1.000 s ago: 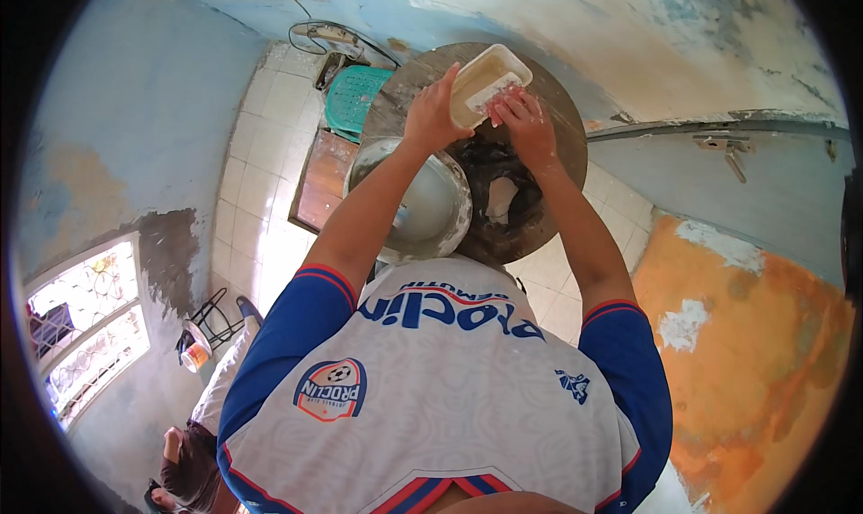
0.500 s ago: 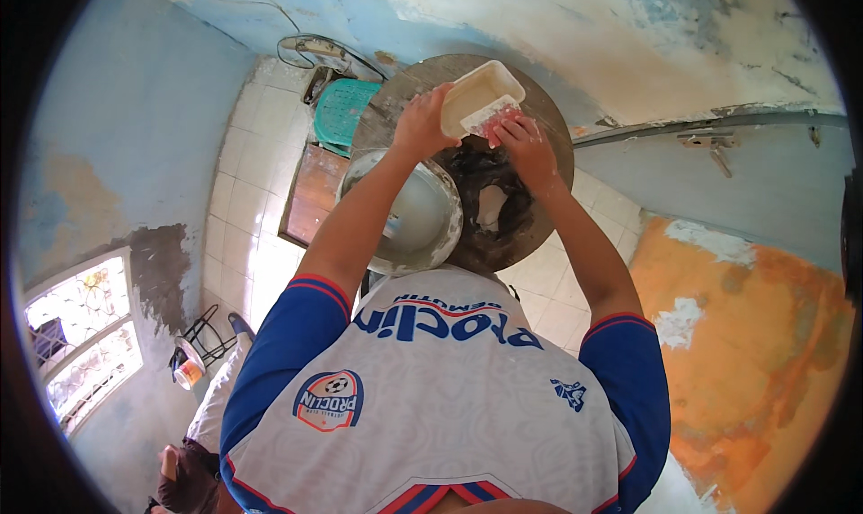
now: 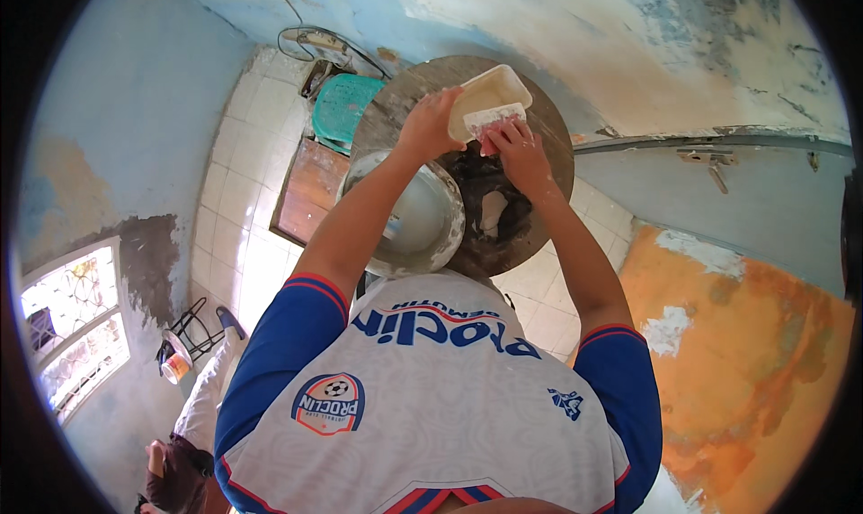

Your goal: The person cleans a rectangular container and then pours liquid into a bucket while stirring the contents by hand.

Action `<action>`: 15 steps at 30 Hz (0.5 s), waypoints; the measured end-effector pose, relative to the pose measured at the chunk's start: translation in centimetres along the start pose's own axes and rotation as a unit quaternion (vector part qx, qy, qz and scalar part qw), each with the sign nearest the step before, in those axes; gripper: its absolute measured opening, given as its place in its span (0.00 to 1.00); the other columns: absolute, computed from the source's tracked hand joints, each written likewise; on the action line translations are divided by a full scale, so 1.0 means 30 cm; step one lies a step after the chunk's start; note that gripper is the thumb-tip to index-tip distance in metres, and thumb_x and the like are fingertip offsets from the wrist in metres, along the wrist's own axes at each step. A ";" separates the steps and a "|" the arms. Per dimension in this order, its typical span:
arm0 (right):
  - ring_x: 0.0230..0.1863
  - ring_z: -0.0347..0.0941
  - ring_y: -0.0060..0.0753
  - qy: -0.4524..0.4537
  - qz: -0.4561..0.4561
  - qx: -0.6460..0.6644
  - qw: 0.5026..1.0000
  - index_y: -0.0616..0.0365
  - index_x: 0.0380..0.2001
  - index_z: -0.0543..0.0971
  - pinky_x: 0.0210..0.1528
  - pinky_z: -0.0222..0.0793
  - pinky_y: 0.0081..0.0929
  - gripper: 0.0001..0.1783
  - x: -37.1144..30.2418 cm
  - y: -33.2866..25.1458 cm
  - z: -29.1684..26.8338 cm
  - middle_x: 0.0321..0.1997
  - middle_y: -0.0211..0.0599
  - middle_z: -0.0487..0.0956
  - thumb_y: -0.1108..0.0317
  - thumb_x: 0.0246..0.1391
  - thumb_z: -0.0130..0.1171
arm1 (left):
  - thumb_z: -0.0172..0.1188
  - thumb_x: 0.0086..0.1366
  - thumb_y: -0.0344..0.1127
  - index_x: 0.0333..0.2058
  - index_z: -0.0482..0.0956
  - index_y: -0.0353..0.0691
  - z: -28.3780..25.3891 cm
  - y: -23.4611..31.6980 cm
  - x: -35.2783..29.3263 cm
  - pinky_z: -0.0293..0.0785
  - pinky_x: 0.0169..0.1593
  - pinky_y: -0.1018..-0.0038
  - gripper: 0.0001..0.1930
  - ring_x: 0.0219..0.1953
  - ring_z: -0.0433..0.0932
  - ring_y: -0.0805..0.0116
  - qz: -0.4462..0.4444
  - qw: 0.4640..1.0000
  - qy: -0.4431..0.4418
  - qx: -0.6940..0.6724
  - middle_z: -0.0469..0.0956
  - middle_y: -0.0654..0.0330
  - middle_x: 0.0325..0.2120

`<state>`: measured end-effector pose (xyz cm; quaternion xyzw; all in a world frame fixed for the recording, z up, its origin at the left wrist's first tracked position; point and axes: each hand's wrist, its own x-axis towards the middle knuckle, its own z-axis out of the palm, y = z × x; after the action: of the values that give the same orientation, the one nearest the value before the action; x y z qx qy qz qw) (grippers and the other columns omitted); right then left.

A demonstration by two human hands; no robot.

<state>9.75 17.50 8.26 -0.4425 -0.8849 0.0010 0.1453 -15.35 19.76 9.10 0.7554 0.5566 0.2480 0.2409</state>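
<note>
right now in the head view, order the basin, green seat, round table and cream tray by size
1. Round table
2. Basin, partly hidden
3. Cream tray and green seat look too alike to rank

Open cream rectangular tub (image 3: 490, 93); white-smeared pink block (image 3: 493, 120) at near end.
</note>
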 end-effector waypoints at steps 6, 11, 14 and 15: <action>0.65 0.74 0.36 0.024 -0.007 -0.063 0.998 0.41 0.48 0.82 0.55 0.66 0.51 0.16 0.004 -0.011 0.031 0.55 0.24 0.80 0.68 0.56 0.64 | 0.87 0.39 0.40 0.66 0.63 0.44 -0.010 0.002 -0.004 0.67 0.72 0.51 0.56 0.63 0.76 0.45 -0.011 1.000 -0.005 -0.006 0.77 0.50 0.58; 0.61 0.77 0.32 0.038 0.001 -0.008 0.999 0.38 0.42 0.84 0.59 0.60 0.56 0.13 0.045 -0.005 0.030 0.48 0.18 0.83 0.68 0.52 0.67 | 0.87 0.39 0.41 0.67 0.62 0.44 -0.009 0.007 -0.008 0.65 0.73 0.51 0.57 0.65 0.74 0.45 -0.008 1.000 -0.005 -0.018 0.76 0.49 0.61; 0.58 0.78 0.31 0.026 0.009 0.000 1.000 0.38 0.40 0.84 0.59 0.59 0.58 0.13 0.054 -0.007 0.026 0.44 0.17 0.83 0.69 0.50 0.69 | 0.87 0.39 0.42 0.68 0.62 0.44 0.014 -0.021 -0.010 0.65 0.73 0.52 0.57 0.66 0.73 0.45 0.002 1.000 0.007 0.013 0.75 0.49 0.62; 0.58 0.78 0.30 0.024 0.012 0.003 1.000 0.38 0.40 0.84 0.59 0.59 0.59 0.13 0.054 -0.004 0.023 0.44 0.17 0.83 0.69 0.50 0.69 | 0.87 0.39 0.42 0.67 0.62 0.44 0.011 -0.021 -0.005 0.65 0.73 0.52 0.57 0.66 0.74 0.45 0.003 1.000 0.003 0.011 0.75 0.48 0.62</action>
<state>8.57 18.77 8.04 -0.4521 -0.8761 -0.0051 0.1674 -15.64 19.74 8.44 0.7590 0.5574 0.2454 0.2302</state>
